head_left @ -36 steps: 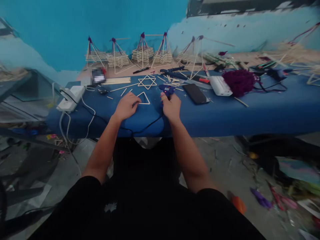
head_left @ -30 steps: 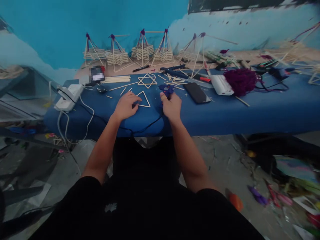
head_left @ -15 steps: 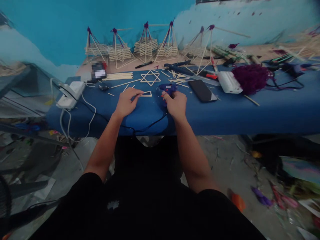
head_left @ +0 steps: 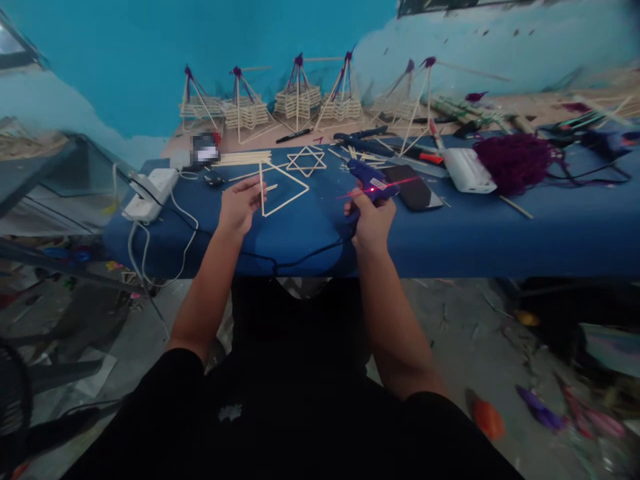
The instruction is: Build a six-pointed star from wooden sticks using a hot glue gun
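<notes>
Stick triangle (head_left: 286,203), tilted, is over the front of the blue-covered surface (head_left: 310,237), L of centre; can't tell if its low corner touches. L hand (head_left: 239,205) has it pinched by the near-vertical side, thumb against fingers. R hand (head_left: 374,217) is wrapped round a blue glue gun (head_left: 367,175), nose aimed up and L, red light glowing w/ a streak across it. The two hands are well apart, black cable (head_left: 313,253) looping btwn.

Round the surface, quick: flat stick star (head_left: 306,168) just behind the triangle, loose sticks (head_left: 367,157) to its R, dark phone (head_left: 413,189) by the gun, then a white box-shaped device (head_left: 469,171) up against a heap of purple yarn (head_left: 513,161). Far L, white power strip (head_left: 151,193) w/ plugs in. Along the bare tan back strip, a row of stick pyramids (head_left: 297,103), purple-tied tops. Behind: turquoise wall (head_left: 280,33), paint patchy and paler to the R. Grey floor (head_left: 435,320) below, littered; orange item (head_left: 487,419) lower R.

Writing, then: pale label (head_left: 378,183) on the gun, too small to read. Black shirt (head_left: 300,400) has a pale emblem (head_left: 230,413), blurred. Dark pack (head_left: 205,148) nr the strip is pixelated, pale patch incl.
</notes>
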The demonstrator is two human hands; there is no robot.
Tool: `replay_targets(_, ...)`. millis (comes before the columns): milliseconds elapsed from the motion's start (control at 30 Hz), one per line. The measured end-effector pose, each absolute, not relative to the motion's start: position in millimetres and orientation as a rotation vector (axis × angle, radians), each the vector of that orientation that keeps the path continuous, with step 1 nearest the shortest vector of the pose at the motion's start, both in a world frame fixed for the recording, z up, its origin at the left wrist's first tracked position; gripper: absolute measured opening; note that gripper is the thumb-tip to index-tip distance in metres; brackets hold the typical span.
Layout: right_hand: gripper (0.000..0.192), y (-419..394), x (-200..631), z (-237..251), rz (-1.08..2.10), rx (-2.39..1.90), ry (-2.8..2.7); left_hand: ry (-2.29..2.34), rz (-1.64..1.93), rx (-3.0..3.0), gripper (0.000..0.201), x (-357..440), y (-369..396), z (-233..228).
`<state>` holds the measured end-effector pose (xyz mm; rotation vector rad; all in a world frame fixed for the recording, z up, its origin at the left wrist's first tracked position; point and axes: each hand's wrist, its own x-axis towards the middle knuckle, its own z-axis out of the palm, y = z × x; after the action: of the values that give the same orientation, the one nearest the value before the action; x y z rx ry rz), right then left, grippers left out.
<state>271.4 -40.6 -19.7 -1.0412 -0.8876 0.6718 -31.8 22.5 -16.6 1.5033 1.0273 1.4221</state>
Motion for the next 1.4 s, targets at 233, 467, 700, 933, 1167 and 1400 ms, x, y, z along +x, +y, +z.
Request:
replay_targets(233, 0.04, -51, 267, -19, 0.658, -1.054, -0.933, 1.062, 1.337, 1.324, 0.024, -32, 23, -15)
replay_targets(467, 0.041, -60, 267, -17, 0.643, -1.06, -0.962, 1.087, 1.285, 1.334, 0.027, -35, 10, -11)
replay_targets(700, 0.033, -69, 267, -14, 0.639, -1.07, -0.99, 1.107, 1.281, 1.341, 0.025, -33, 6, -10)
replay_targets(933, 0.023, -75, 266, -13, 0.571, -1.1, -1.048, 1.136, 1.309, 1.287, 0.02, -26, -2, -6)
replay_targets(1167, 0.027, -75, 270, -23, 0.544, -1.15, -1.108, 1.157, 1.329, 1.213, 0.016, -21, -7, -1)
replay_targets(1400, 0.024, -76, 267, -16, 0.555, -1.065, -1.054, 1.127, 1.351, 1.155, 0.011, -16, -12, 7)
